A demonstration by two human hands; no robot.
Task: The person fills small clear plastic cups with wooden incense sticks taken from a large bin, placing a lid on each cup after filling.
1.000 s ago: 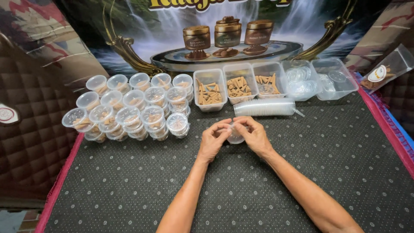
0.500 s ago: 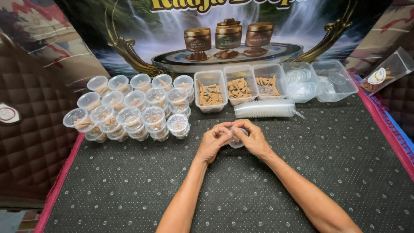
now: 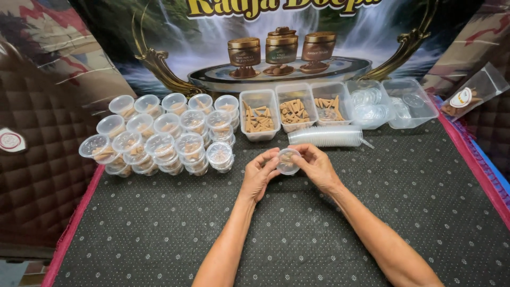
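Both hands had barely shifted from half a second before, holding their place at the middle of the dark dotted surface [image 3: 159, 234] with the small clear cup [image 3: 287, 161] between them. Left hand [image 3: 258, 175] gripped the cup from its left side, fingers curled round the rim, and right hand [image 3: 317, 166] closed on it from the right, thumb and fingertips pinching the lid edge, so each grip was clamped on the same cup. That cup sat raised just off the surface, right between the two sets of fingertips, with brown pieces showing faintly through it. Just beyond the hands lay a stack of clear lids [image 3: 326, 136] on its side. Further back stood three trays of brown cones [image 3: 293, 110], and off to the left a crowd of filled lidded cups [image 3: 159, 138] was stacked in tiers.
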